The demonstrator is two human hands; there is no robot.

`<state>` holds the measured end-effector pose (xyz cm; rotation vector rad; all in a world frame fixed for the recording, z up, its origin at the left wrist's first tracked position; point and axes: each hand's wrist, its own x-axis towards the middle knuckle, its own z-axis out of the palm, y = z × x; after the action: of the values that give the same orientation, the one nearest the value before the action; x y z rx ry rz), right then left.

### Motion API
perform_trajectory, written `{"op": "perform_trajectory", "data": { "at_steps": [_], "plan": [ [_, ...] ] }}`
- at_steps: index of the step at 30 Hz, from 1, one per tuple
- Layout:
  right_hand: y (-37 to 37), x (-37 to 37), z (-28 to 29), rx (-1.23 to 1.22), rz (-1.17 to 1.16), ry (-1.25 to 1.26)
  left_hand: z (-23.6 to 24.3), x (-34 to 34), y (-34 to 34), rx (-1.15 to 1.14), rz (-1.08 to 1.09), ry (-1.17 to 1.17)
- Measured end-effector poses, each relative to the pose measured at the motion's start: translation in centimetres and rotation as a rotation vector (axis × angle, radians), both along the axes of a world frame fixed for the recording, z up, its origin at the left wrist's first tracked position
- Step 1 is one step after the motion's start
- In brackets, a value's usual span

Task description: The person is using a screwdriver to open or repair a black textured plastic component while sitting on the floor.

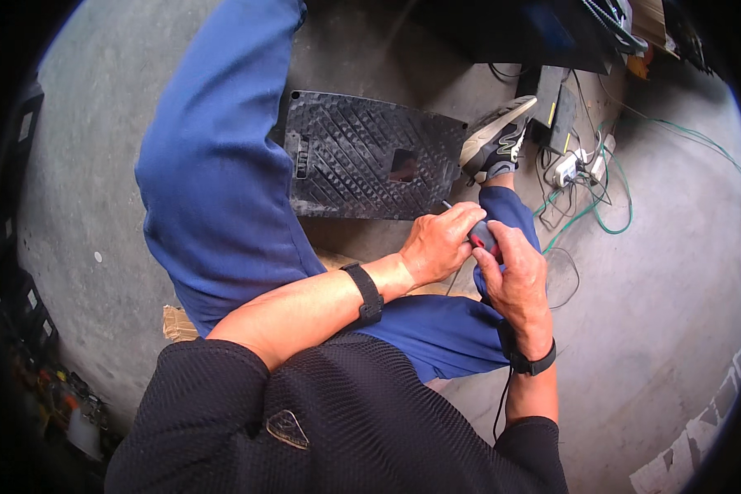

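The person sits with blue-trousered legs bent over a concrete floor (pixel 675 272), both hands meeting above the right shin. The left hand (pixel 438 245) is curled narrow around a thin metal-tipped tool (pixel 448 204), whose point sticks out just beyond its fingers. The right hand (pixel 514 276) is closed around a small red-and-grey object (pixel 483 237), pressed against the left hand's fingertips; what the object is cannot be told. Each wrist wears a black band. Just beyond the left hand lies a black ribbed rubber mat (pixel 362 152) with a square hole. Beyond the right hand is a grey shoe (pixel 496 136), and further off a tangle of green and white cables (pixel 589 189).
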<state>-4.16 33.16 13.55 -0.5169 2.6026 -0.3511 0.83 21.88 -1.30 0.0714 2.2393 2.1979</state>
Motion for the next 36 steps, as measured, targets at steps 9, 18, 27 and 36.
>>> {"op": "perform_trajectory", "data": {
  "at_steps": [9,18,27,36],
  "plan": [
    [0.2,0.0,-0.1,0.026,-0.039,-0.033,0.0,-0.1,-0.1,-0.005,-0.011,-0.006],
    [-0.4,-0.1,0.1,0.015,-0.031,-0.008,0.0,0.0,-0.1,0.007,-0.026,-0.015],
    [-0.6,0.2,0.1,-0.067,-0.07,-0.017,0.1,0.1,-0.1,0.008,-0.047,-0.03],
    [-1.1,0.2,0.5,-0.079,-0.092,0.015,0.0,0.0,-0.1,0.005,-0.031,-0.018]
  ]
}}
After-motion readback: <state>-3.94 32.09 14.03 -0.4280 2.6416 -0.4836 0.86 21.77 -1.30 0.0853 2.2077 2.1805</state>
